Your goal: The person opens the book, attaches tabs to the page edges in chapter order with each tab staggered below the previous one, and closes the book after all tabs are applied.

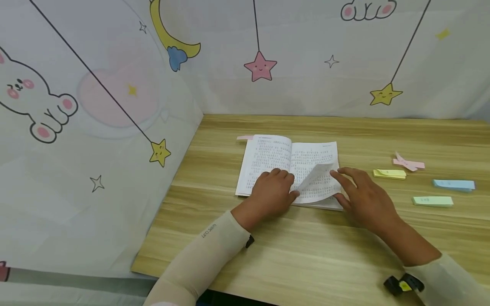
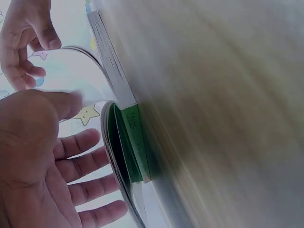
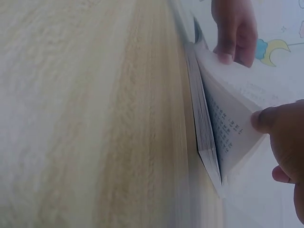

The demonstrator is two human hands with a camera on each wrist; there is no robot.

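Touching one book (image 1: 269,155): left hand (image 1: 271,191), right hand (image 1: 365,199). Perhaps four note stacks (image 1: 432,202).

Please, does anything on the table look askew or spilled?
The pink strips, right of the book, look askew: they seem to cross at an angle, while the green pad lies as one neat bar. I see nothing spilled.

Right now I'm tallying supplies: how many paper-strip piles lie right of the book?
4: yellow pile nearest the book, pink pile beyond it, green pile lowest in the head view, blue pile farthest right.
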